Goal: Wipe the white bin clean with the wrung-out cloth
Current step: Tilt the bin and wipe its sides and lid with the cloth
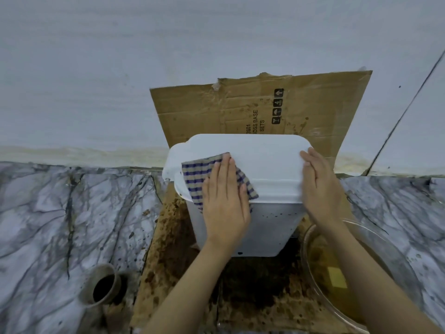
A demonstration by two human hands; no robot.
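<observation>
Two hands on the bin (pixel 265 155), with the cloth (pixel 195 179) under the left one.
The left hand (pixel 225 206) lies flat, fingers straight and close together, pressing the checked cloth onto the lid's near left corner; cloth shows on both sides of those fingers. The right hand (pixel 320 189) rests on the lid's right edge, fingers straight and together. Beyond the fingertips stands stained cardboard (pixel 240 104). Below the right wrist sits a bowl (pixel 375 261) of murky water.
</observation>
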